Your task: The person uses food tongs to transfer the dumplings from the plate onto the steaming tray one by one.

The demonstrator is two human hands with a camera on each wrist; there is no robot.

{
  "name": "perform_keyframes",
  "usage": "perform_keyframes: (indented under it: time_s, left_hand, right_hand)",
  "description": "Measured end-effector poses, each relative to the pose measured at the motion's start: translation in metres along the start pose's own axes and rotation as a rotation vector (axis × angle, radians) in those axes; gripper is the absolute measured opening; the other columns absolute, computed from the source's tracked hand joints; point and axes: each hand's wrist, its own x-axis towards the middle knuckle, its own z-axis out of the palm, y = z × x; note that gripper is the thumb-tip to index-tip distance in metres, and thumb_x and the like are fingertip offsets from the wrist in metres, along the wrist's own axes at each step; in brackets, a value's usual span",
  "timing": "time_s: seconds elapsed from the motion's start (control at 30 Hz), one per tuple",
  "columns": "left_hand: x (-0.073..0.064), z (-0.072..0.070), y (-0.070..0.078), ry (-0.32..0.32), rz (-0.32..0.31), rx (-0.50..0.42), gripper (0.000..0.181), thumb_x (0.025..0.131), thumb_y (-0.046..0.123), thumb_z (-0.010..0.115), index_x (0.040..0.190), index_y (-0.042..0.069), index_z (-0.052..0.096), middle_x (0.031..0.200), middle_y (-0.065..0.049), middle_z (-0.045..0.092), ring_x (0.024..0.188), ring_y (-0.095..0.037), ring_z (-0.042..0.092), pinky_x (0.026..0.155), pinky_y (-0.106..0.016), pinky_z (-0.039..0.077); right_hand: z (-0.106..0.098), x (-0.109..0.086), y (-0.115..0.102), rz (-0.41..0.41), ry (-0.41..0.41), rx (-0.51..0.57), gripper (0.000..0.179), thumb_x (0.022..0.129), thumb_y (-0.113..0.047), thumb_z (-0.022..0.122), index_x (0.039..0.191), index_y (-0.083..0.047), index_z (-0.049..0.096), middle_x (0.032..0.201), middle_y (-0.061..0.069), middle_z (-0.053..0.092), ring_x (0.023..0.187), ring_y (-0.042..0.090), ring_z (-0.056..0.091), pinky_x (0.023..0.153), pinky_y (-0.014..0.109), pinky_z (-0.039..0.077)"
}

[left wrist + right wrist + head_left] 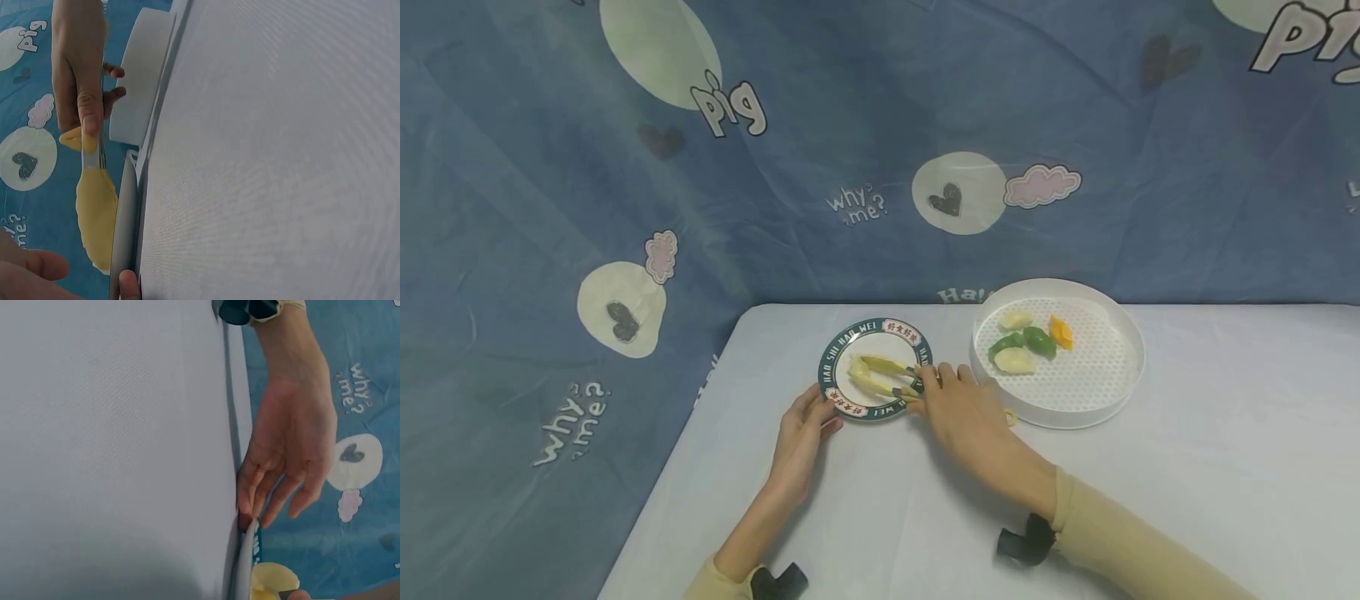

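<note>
A small white plate (872, 412) with a dark green, lettered rim lies on the table. My left hand (801, 437) holds its near-left rim, fingers and thumb at the edge, also seen in the right wrist view. My right hand (966, 412) grips yellow-tipped tongs (883, 365) from above. The tongs reach leftward over the plate, their tips around a pale yellow piece (855, 369). In the left wrist view, the broad yellow tong head (97, 212) is low at the plate's edge, with the right thumb pressing on the metal arm.
Right of the plate stands a round white tray (1105, 379) with a raised wall and a dimpled bottom. In it lie green pieces (1040, 342), pale yellow pieces (1015, 361) and an orange piece (1061, 332). A blue printed cloth (865, 125) hangs behind the table.
</note>
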Motion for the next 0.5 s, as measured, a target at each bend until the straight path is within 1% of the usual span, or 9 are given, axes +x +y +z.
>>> perform_keyframes:
  time_s: [0.07, 0.13, 0.23, 0.37, 0.5]
  left_hand:
    - [0.0, 0.0, 0.0, 0.0, -0.002, 0.001, 0.068, 0.112, 0.025, 0.05, 0.167, -0.005, 0.024, 0.167, -0.026, 0.043, 0.143, -0.035, 0.059, 0.116, -0.029, 0.06]
    - [0.0, 0.0, 0.0, -0.001, -0.005, -0.003, 0.068, 0.112, 0.025, 0.05, 0.168, -0.005, 0.024, 0.168, -0.025, 0.043, 0.143, -0.035, 0.059, 0.116, -0.03, 0.06]
    - [0.0, 0.0, 0.0, -0.003, -0.006, 0.001, 0.069, 0.112, 0.026, 0.05, 0.168, -0.004, 0.024, 0.168, -0.025, 0.042, 0.144, -0.036, 0.058, 0.117, -0.031, 0.059]
    - [-0.001, 0.0, 0.0, -0.007, 0.0, 0.012, 0.069, 0.112, 0.027, 0.049, 0.168, -0.004, 0.022, 0.169, -0.025, 0.041, 0.145, -0.036, 0.058, 0.118, -0.031, 0.059]
    - [-0.001, 0.0, 0.0, -0.005, 0.005, 0.015, 0.069, 0.113, 0.027, 0.048, 0.168, -0.004, 0.022, 0.169, -0.026, 0.04, 0.146, -0.036, 0.057, 0.118, -0.031, 0.059]
  right_hand:
    - [-0.003, -0.002, 0.004, 0.014, -0.009, 0.007, 0.055, 0.107, -0.05, 0.06, 0.142, -0.008, 0.058, 0.116, 0.016, 0.071, 0.104, 0.036, 0.066, 0.077, 0.057, 0.065]
    - [-0.007, -0.005, 0.008, 0.029, -0.007, 0.009, 0.052, 0.107, -0.05, 0.06, 0.138, -0.008, 0.058, 0.113, 0.014, 0.07, 0.104, 0.036, 0.066, 0.078, 0.058, 0.064]
    - [-0.014, -0.011, 0.015, 0.041, 0.021, 0.001, 0.049, 0.106, -0.049, 0.062, 0.134, -0.01, 0.058, 0.11, 0.012, 0.069, 0.104, 0.034, 0.066, 0.077, 0.057, 0.063]
    - [-0.026, -0.021, 0.025, 0.043, 0.056, -0.025, 0.046, 0.106, -0.048, 0.063, 0.134, -0.011, 0.059, 0.106, 0.01, 0.069, 0.097, 0.031, 0.065, 0.069, 0.053, 0.061]
    - [-0.038, -0.031, 0.036, 0.053, 0.066, -0.042, 0.047, 0.106, -0.047, 0.064, 0.134, -0.01, 0.059, 0.103, 0.009, 0.068, 0.092, 0.03, 0.064, 0.06, 0.047, 0.057]
